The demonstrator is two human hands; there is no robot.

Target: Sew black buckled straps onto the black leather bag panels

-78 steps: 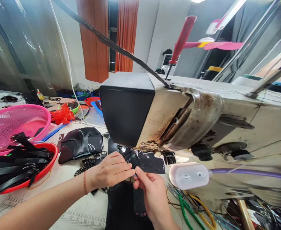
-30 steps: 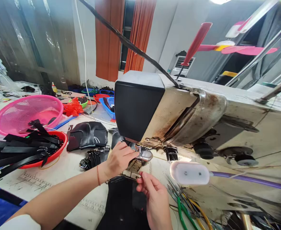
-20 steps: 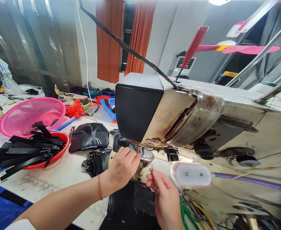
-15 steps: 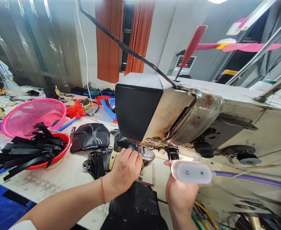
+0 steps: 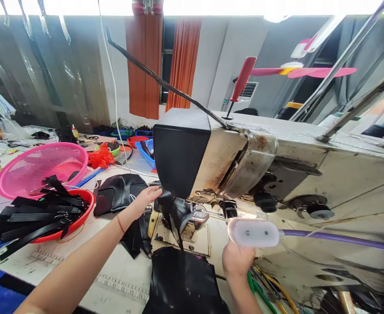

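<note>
A black leather piece (image 5: 178,213) hangs under the sewing machine head (image 5: 182,159), bunched around the needle area, with a narrow strip trailing down. My left hand (image 5: 146,197) is just left of it, fingers stretched forward and holding nothing I can see; whether the fingertips touch leather is unclear. Beneath that hand lie black straps with buckles (image 5: 138,235). My right hand (image 5: 238,261) is raised below the machine arm, its fingers hidden behind a white lamp (image 5: 253,233). In front of me lies a larger black leather panel (image 5: 185,279).
Left of the machine lies a stitched black leather piece (image 5: 118,192). A red basin (image 5: 89,213) overflows with black straps beside a pink basket (image 5: 5,179). A red-handled screwdriver (image 5: 244,78) stands upright on the machine; a purple cable (image 5: 335,239) runs right.
My left hand has let go of the leather at the needle and moved left and slightly up, its fingers straightening. The right hand stays by the lamp. The whole view has shifted.
</note>
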